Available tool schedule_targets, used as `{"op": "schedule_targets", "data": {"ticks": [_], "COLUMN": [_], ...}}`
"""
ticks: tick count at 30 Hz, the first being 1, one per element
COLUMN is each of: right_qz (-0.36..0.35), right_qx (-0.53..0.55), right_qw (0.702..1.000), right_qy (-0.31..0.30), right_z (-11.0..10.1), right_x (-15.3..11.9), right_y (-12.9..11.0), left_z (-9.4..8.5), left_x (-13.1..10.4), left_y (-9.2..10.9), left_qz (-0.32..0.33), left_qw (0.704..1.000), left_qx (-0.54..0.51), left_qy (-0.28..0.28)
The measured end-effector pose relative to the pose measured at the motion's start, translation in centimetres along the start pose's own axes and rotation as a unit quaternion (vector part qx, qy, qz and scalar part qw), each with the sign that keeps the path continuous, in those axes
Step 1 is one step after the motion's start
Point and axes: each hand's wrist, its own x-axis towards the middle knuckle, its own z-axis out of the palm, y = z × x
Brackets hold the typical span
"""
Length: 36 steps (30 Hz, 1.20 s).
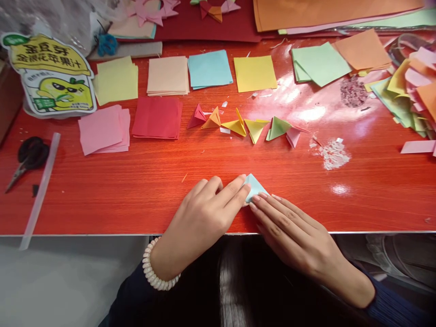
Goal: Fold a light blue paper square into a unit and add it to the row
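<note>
A small light-blue folded paper lies on the red table near its front edge, its pointed top facing away from me. My left hand comes in from the left, its fingertips pressing on the paper's left side; a beaded bracelet is round the wrist. From the right, my right hand lays its long fingers, held together, on the paper's lower right edge. Beyond them is a row of small folded pieces: red, orange, yellow, green and pink.
Square paper stacks, including blue, red and pink, spread across the table. Scissors and a clear strip lie at left, below a drink pouch. Loose folded papers crowd the right edge.
</note>
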Motion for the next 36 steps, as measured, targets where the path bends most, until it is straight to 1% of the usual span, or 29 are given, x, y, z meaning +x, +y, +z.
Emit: {"op": "schedule_targets", "data": {"ticks": [5, 15, 19, 23, 25, 28, 30, 33, 36], "right_qz": [0.003, 0.009, 0.015, 0.024, 0.033, 0.04, 0.04, 0.041, 0.043], "right_qx": [0.004, -0.005, -0.009, -0.006, -0.011, -0.03, -0.042, -0.063, -0.087], "right_qw": [1.0, 1.0, 1.0, 1.0, 0.999, 0.999, 0.998, 0.997, 0.995], "right_qy": [0.019, 0.019, 0.023, 0.014, 0.017, 0.017, 0.009, 0.008, 0.008], "right_z": [0.2, 0.2, 0.4, 0.4, 0.3, 0.1, -0.1, -0.2, -0.3], "right_x": [-0.1, -0.1, 0.0, 0.0, 0.0, 0.1, 0.2, 0.3, 0.3], "right_y": [0.0, 0.0, -0.1, -0.2, -0.3, -0.4, -0.5, -0.7, -0.8], "left_z": [0.0, -0.1, -0.1, -0.4, -0.6, -0.9, -0.6, 0.3, 1.0], "left_x": [0.0, 0.0, 0.0, 0.3, 0.4, -0.1, -0.7, -1.5, -2.0], "left_y": [0.0, 0.2, 0.3, 0.2, 0.0, 0.2, 0.6, 1.4, 1.9], "left_qz": [-0.001, 0.0, 0.001, 0.009, 0.011, 0.007, 0.023, 0.063, 0.062], "left_qw": [1.0, 1.0, 1.0, 0.999, 0.998, 0.994, 0.992, 0.991, 0.99], "left_qx": [0.001, 0.007, 0.018, 0.043, 0.06, 0.072, 0.061, 0.036, 0.049], "left_qy": [-0.007, -0.009, -0.007, -0.003, 0.016, 0.08, 0.112, 0.114, 0.12]}}
